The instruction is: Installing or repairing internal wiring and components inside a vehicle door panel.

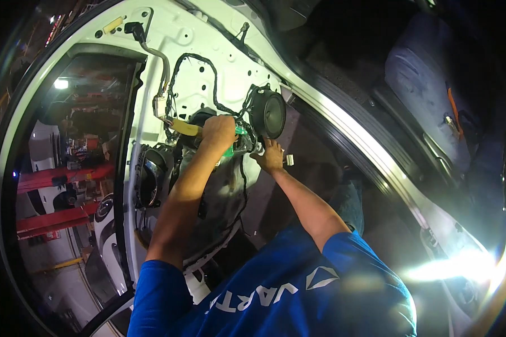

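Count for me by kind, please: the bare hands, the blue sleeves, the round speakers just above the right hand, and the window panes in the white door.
Hands: 2 (left hand, right hand)
Sleeves: 2 (left sleeve, right sleeve)
Speaker: 1
Pane: 1
Total: 6

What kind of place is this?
Probably a car repair workshop: a white car door has bare metal and a round black speaker showing, and red beams, maybe from a lift, show through its window.
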The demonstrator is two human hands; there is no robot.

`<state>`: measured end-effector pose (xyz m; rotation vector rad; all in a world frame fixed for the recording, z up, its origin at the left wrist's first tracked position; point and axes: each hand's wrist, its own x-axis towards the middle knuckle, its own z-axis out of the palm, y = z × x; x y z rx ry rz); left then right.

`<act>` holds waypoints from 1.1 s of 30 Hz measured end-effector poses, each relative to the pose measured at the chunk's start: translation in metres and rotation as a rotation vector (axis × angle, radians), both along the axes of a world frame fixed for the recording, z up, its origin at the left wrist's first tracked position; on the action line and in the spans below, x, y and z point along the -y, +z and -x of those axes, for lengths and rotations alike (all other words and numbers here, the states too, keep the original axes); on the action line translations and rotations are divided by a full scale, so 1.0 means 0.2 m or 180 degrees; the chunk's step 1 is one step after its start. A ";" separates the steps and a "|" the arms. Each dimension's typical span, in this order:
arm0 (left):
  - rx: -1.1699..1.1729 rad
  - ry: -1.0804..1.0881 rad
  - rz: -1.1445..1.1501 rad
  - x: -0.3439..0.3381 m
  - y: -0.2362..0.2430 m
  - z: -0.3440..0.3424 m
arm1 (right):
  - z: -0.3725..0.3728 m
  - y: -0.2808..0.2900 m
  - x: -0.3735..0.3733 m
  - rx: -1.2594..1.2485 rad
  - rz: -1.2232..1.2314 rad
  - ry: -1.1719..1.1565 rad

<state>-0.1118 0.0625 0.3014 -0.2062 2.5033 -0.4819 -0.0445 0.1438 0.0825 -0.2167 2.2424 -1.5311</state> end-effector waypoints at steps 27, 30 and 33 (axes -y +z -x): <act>-0.2154 0.0019 -0.1669 0.07 -0.30 0.11 | 0.68 0.01 -0.18 0.0243 0.1034 0.0105; -0.1985 0.0279 -0.1488 0.09 -0.40 0.17 | 0.94 0.03 -0.11 -0.0429 0.1025 0.0010; -0.1733 0.0663 -0.1707 0.11 -0.50 0.25 | 1.11 0.01 -0.01 -0.0301 0.0471 0.0649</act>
